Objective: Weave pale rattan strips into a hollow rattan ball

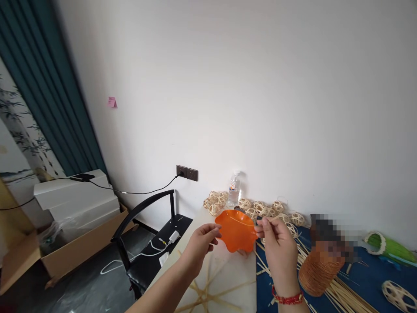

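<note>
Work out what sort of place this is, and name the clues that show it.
Probably a room, perhaps in a home, used for craft: woven balls and thin strips suggest handiwork, and the curtain hints at a home.

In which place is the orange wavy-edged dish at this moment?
The orange dish is in the head view's lower half, right of centre, between the left hand and right hand, below the bottle.

Left hand (pixel 202 243) pinched, thumb (pixel 211 235) to index, other fingers (pixel 211 248) curled below; right hand (pixel 279 243) pinched too, wrist (pixel 286 283) below its fingers.
</note>
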Demonstrator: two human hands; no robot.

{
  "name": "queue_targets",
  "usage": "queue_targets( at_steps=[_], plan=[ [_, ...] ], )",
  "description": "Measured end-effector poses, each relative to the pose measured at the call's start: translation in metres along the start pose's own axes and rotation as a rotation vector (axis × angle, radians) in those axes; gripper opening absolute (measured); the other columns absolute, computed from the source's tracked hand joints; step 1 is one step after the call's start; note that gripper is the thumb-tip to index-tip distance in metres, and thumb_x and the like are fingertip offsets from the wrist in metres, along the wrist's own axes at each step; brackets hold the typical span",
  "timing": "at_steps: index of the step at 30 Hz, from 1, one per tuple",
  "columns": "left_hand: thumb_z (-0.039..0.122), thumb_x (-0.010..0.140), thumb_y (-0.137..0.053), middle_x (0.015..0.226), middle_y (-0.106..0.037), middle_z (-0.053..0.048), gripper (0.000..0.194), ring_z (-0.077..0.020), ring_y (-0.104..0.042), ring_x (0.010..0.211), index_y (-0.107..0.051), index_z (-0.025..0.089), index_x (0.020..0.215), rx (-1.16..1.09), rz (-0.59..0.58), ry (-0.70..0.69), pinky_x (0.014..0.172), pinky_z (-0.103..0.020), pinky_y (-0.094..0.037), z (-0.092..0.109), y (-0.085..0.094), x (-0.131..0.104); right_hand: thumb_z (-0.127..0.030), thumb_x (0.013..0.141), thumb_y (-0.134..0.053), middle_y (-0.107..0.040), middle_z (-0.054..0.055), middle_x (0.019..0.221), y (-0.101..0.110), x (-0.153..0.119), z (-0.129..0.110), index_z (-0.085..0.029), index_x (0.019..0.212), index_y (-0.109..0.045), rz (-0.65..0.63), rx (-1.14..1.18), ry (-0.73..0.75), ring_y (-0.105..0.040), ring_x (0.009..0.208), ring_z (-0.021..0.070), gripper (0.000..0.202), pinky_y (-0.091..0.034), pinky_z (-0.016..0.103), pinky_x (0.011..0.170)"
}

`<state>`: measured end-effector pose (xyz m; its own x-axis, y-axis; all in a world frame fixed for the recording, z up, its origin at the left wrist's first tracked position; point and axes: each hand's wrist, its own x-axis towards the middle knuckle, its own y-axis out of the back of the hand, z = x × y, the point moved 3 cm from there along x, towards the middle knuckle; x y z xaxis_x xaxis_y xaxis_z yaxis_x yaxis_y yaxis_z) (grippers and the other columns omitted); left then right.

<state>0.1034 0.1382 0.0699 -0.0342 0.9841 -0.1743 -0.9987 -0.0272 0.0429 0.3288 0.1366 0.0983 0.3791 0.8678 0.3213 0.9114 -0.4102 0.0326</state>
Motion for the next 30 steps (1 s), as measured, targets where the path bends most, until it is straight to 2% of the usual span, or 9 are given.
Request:
queue_targets(
  at_steps=[4, 7, 9, 13, 15, 18, 22, 25, 30],
  plan=[
    [0.026, 0.077, -0.065, 0.097, -0.075, -0.008, 0.019, -0.0219, -0.063, 0.088, -0.076, 0.018, 0.091, 0.237, 0.014, -0.163, 0.082, -0.033, -0.048, 0.000, -0.013, -0.001, -0.067, 0.087, -0.053, -0.073, 0.006, 0.072, -0.008, 0.002, 0.018, -0.023, 0.081, -0.065, -0.134, -0.181, -0.037, -0.069, 0.064, 0.0228, 0.046, -0.055, 0.034, 0.065],
    [0.018, 0.073, -0.068, 0.098, -0.075, -0.007, 0.022, -0.0249, -0.063, 0.094, -0.080, 0.022, 0.091, 0.400, -0.037, -0.279, 0.089, -0.035, -0.046, 0.000, -0.031, 0.000, -0.067, 0.084, -0.056, -0.070, 0.005, 0.063, -0.017, 0.001, 0.027, -0.023, 0.074, -0.064, -0.208, -0.201, -0.049, -0.065, 0.055, 0.0221, 0.046, -0.052, 0.032, 0.057],
    [0.018, 0.071, -0.072, 0.099, -0.076, -0.006, 0.023, -0.0264, -0.062, 0.099, -0.081, 0.023, 0.093, 0.477, -0.079, -0.347, 0.093, -0.036, -0.043, 0.000, -0.042, 0.000, -0.063, 0.084, -0.056, -0.069, 0.004, 0.060, -0.021, 0.000, 0.029, -0.023, 0.072, -0.065, -0.240, -0.211, -0.046, -0.065, 0.056, 0.0223, 0.043, -0.051, 0.031, 0.057],
    [0.018, 0.078, -0.068, 0.084, -0.076, -0.004, 0.014, -0.0236, -0.062, 0.087, -0.080, 0.023, 0.079, 0.567, -0.138, -0.422, 0.088, -0.033, -0.042, 0.002, -0.058, 0.004, -0.056, 0.086, -0.056, -0.074, 0.006, 0.071, -0.027, -0.006, 0.027, -0.023, 0.070, -0.065, -0.265, -0.208, -0.034, -0.069, 0.066, 0.0241, 0.038, -0.053, 0.031, 0.062],
    [0.016, 0.081, -0.062, 0.076, -0.075, -0.003, 0.020, -0.0208, -0.061, 0.079, -0.078, 0.022, 0.070, 0.583, -0.154, -0.431, 0.083, -0.031, -0.042, 0.002, -0.062, 0.006, -0.055, 0.087, -0.055, -0.076, 0.008, 0.077, -0.030, -0.008, 0.027, -0.023, 0.070, -0.065, -0.271, -0.201, -0.036, -0.071, 0.070, 0.0252, 0.038, -0.054, 0.032, 0.064],
    [0.014, 0.080, -0.059, 0.068, -0.072, -0.001, 0.022, -0.0184, -0.060, 0.072, -0.075, 0.020, 0.065, 0.588, -0.157, -0.415, 0.074, -0.028, -0.041, 0.001, -0.061, 0.011, -0.055, 0.087, -0.056, -0.077, 0.008, 0.080, -0.032, -0.008, 0.033, -0.022, 0.076, -0.068, -0.263, -0.195, -0.043, -0.072, 0.074, 0.0268, 0.036, -0.056, 0.034, 0.069],
    [0.017, 0.077, -0.057, 0.064, -0.070, 0.000, 0.020, -0.0170, -0.060, 0.066, -0.071, 0.018, 0.062, 0.558, -0.118, -0.343, 0.066, -0.027, -0.040, 0.001, -0.050, 0.025, -0.056, 0.086, -0.056, -0.077, 0.013, 0.098, -0.032, -0.003, 0.043, -0.019, 0.100, -0.071, -0.205, -0.195, -0.061, -0.073, 0.090, 0.0298, 0.043, -0.056, 0.039, 0.082],
    [0.021, 0.079, -0.055, 0.072, -0.074, -0.001, 0.021, -0.0186, -0.065, 0.074, -0.072, 0.018, 0.068, 0.505, -0.074, -0.292, 0.070, -0.027, -0.045, 0.002, -0.039, 0.039, -0.058, 0.087, -0.054, -0.075, 0.016, 0.108, -0.029, 0.000, 0.048, -0.017, 0.108, -0.069, -0.161, -0.201, -0.078, -0.071, 0.099, 0.0315, 0.049, -0.056, 0.042, 0.087],
    [0.026, 0.080, -0.056, 0.078, -0.077, -0.003, 0.020, -0.0204, -0.070, 0.080, -0.073, 0.017, 0.074, 0.441, -0.071, -0.248, 0.074, -0.027, -0.049, -0.002, -0.030, 0.057, -0.059, 0.089, -0.051, -0.073, 0.016, 0.112, -0.027, 0.001, 0.049, -0.017, 0.109, -0.067, -0.126, -0.196, -0.072, -0.071, 0.101, 0.0302, 0.050, -0.056, 0.040, 0.087]
  ],
)
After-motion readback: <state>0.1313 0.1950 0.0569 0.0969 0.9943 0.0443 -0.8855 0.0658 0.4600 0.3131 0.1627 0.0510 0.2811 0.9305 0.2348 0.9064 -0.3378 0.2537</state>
